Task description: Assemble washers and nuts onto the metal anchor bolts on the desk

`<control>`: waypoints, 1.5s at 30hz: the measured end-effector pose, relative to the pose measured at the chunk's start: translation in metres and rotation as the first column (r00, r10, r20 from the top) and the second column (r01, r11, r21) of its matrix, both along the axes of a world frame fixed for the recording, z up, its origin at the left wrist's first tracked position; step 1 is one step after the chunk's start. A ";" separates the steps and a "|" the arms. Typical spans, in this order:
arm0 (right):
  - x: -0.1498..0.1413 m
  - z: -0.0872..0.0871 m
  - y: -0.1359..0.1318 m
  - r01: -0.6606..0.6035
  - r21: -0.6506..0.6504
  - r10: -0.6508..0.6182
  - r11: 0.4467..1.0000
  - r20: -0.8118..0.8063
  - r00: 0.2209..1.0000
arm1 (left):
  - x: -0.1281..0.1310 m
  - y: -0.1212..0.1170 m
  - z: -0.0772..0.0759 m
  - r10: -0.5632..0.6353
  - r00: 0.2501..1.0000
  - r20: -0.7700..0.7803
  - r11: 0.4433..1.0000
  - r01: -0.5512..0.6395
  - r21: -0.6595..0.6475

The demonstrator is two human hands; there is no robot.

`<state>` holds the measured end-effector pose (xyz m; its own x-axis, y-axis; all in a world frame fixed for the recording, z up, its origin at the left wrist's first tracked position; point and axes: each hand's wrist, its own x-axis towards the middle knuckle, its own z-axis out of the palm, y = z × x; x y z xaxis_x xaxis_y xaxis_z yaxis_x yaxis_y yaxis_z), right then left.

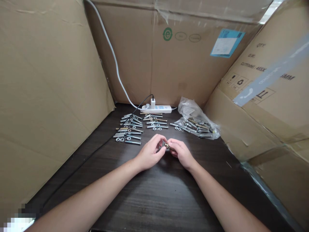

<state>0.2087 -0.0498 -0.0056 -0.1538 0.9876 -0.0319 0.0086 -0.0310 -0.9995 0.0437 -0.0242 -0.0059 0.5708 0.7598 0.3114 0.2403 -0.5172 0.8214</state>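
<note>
My left hand (151, 151) and my right hand (180, 152) meet over the middle of a dark wooden table (154, 199). Both are pinched closed on a small brass-coloured fastener (166, 145) held between their fingertips; most of the piece is hidden by the fingers. Just beyond the hands lie rows of silver and brass bolts with washers (135, 127). To the right, a clear plastic bag (195, 120) holds more bolts, several spilling out at its mouth.
Tall cardboard boxes wall in the table on the left (48, 90), back (178, 54) and right (272, 96). A white power strip (156, 109) with a plugged charger lies against the back box; its white cable climbs upward, and a black cable (79, 166) runs along the left edge.
</note>
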 end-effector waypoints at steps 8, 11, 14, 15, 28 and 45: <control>0.002 -0.002 0.001 -0.010 -0.001 0.010 1.000 -0.015 1.000 | 0.000 0.001 0.002 -0.007 1.000 -0.026 0.999 0.008 0.032; 0.003 -0.001 0.001 -0.031 0.004 0.031 1.000 -0.023 0.999 | 0.000 0.002 0.000 -0.024 1.000 -0.013 0.999 0.024 0.037; 0.004 0.000 0.001 -0.033 0.009 0.033 0.999 -0.013 0.999 | -0.001 0.002 0.000 -0.037 0.999 -0.011 0.999 0.037 0.039; 0.003 0.000 0.001 -0.031 0.011 0.031 0.999 -0.005 1.000 | -0.001 0.001 0.000 -0.038 0.999 -0.012 0.999 0.038 0.036; 0.002 -0.001 0.000 -0.014 0.033 0.013 0.999 0.040 0.999 | -0.001 0.001 0.003 -0.020 0.999 -0.050 0.999 0.022 0.046; 0.003 0.003 0.000 -0.047 0.038 0.045 0.998 0.049 0.998 | -0.004 -0.001 0.007 -0.053 0.992 -0.118 0.988 0.069 0.138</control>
<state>0.2118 -0.0499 -0.0031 -0.1979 0.9802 -0.0014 0.0568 0.0101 -0.9983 0.0400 -0.0256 0.0009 0.6525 0.6756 0.3434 0.2926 -0.6425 0.7082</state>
